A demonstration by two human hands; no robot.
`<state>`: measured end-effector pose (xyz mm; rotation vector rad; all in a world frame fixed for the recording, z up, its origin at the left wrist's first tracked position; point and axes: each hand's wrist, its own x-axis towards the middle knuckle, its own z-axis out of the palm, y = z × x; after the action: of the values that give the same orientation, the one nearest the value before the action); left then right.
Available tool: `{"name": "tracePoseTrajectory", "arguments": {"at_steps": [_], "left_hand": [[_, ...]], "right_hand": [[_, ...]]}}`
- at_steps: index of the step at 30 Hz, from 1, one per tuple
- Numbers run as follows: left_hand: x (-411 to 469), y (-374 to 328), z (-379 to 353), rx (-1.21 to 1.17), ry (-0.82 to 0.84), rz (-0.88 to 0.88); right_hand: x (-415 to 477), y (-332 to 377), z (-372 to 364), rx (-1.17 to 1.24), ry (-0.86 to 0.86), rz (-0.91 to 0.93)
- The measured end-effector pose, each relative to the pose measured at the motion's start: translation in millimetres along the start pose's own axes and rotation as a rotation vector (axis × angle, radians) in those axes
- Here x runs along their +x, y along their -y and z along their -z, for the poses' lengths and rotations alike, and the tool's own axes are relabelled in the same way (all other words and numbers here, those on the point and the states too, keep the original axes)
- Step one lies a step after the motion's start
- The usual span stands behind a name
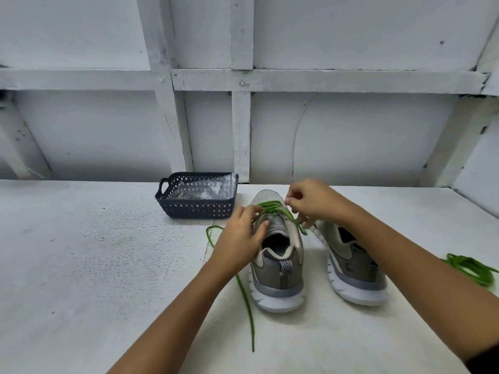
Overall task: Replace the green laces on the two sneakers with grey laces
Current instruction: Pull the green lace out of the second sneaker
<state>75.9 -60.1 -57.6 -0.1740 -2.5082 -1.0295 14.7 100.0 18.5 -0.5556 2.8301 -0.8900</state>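
Two grey sneakers with white soles stand on the white table, heels toward me. The left sneaker [278, 268] carries a green lace [272, 207] across its upper eyelets, and one loose end trails down the table to the left. My left hand [240, 236] pinches the lace at the sneaker's left side. My right hand [313, 202] pinches the lace over the right side of the tongue. The right sneaker [356, 265] shows no lace and is partly hidden by my right forearm. A loose green lace [469, 268] lies bunched at the far right.
A dark plastic basket [164, 197] holding a clear plastic bag stands behind the sneakers, to the left, near the white panelled wall. The table's white surface stretches out to the left and in front of the sneakers.
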Motion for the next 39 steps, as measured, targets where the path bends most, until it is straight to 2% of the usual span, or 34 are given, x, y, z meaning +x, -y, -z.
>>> {"name": "tracePoseTrajectory", "arguments": {"at_steps": [4, 9, 15, 19, 22, 27, 29, 34, 36, 39], "left_hand": [[-0.9, 0.4, -3.6, -0.005, -0.017, 0.042], [-1.1, 0.8, -4.7, -0.033, -0.011, 0.056], [-0.5, 1.4, -5.3, -0.055, -0.006, 0.052], [-0.2, 2.2, -6.3, -0.081, 0.014, 0.06], [0.5, 3.6, -6.2, -0.096, 0.018, 0.088], [-0.1, 4.4, -6.6, -0.12, 0.033, 0.094], [0.0, 4.6, -7.7, -0.135, 0.023, 0.094], [-1.2, 5.2, -8.5, -0.138, 0.006, 0.084], [-1.3, 5.9, -8.4, -0.132, 0.003, 0.079], [-1.0, 5.5, -8.2, -0.128, 0.007, 0.079]], "right_hand": [[31.7, -7.7, -7.9, 0.014, 0.052, -0.113], [52.4, -7.0, -17.6, -0.021, 0.111, -0.119], [57.8, -1.6, -29.4, -0.13, 0.058, -0.134], [63.3, -3.8, -32.4, -0.19, -0.008, -0.071], [63.6, -4.8, -30.5, -0.121, -0.017, -0.099], [52.2, -4.4, -17.1, 0.0, 0.205, -0.209], [50.9, -2.1, -15.5, 0.017, 0.177, -0.215], [53.9, -6.3, -17.5, 0.125, -0.052, -0.202], [53.3, -9.4, -17.5, 0.098, -0.033, -0.213], [51.1, -12.9, -16.9, 0.105, 0.111, -0.225]]}}
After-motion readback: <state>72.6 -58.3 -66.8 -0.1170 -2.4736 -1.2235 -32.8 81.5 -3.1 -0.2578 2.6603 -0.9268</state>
